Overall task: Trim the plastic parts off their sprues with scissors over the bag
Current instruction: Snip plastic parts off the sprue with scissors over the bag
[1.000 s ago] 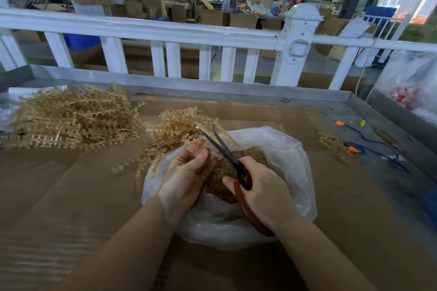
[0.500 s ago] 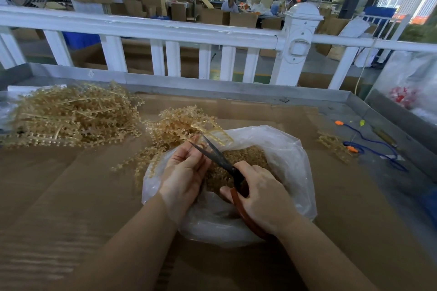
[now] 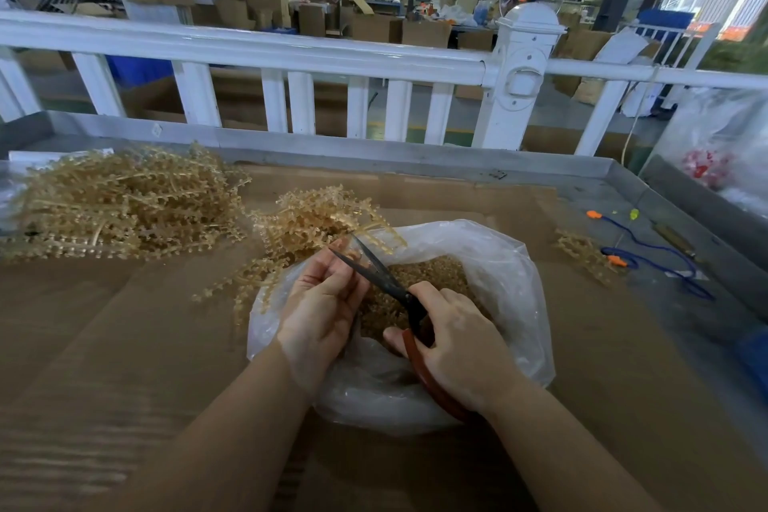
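Head view, looking down at a cardboard-covered table (image 3: 124,345). A clear plastic bag (image 3: 511,274) lies open at centre, w/ small tan cut pieces (image 3: 432,274) inside. The left hand (image 3: 322,303) is closed around a tan sprue (image 3: 374,231) over the bag's far-left edge. The right hand (image 3: 453,341) grips scissors (image 3: 386,276) w/ red handles; the dark blades are slightly apart, tips at the sprue. A big pile of sprues (image 3: 124,204) sits at far left, a smaller bunch (image 3: 307,216) just beyond the bag. A white railing (image 3: 291,54) runs behind the table.
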Motion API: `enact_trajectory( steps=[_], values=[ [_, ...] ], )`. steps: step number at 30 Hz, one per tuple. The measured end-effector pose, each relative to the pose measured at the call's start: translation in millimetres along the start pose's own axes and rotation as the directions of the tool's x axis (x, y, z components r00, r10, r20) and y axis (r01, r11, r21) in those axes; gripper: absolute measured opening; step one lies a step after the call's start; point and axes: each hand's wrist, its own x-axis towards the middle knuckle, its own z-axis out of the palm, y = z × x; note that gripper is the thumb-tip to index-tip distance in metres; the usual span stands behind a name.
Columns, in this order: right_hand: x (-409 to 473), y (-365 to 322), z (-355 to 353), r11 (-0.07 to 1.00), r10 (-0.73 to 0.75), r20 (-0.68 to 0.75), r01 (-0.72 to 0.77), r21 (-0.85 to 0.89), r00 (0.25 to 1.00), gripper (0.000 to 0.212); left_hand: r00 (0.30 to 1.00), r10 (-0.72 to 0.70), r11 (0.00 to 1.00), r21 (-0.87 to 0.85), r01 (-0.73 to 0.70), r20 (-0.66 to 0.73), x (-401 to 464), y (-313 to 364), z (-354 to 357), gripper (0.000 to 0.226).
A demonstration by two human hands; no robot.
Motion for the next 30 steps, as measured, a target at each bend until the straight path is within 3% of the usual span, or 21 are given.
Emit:
enact_trajectory(
  steps=[11, 30],
  values=[
    [2.5, 1.1, -0.3, 1.0, -0.003, 0.02, 0.003, -0.011, 1.0, 0.042, 0.998, 0.041, 0.997, 0.062, -0.043, 0.038, -0.2, -3.8, -1.1, 0.029],
    [4.8, -2.6, -5.4, 0.999, -0.001, 0.032, 0.002, -0.035, 0.999, 0.037, 0.998, -0.003, 0.999, 0.044, 0.0, 0.056, -5.1, -0.6, 1.8, 0.022]
  ],
)
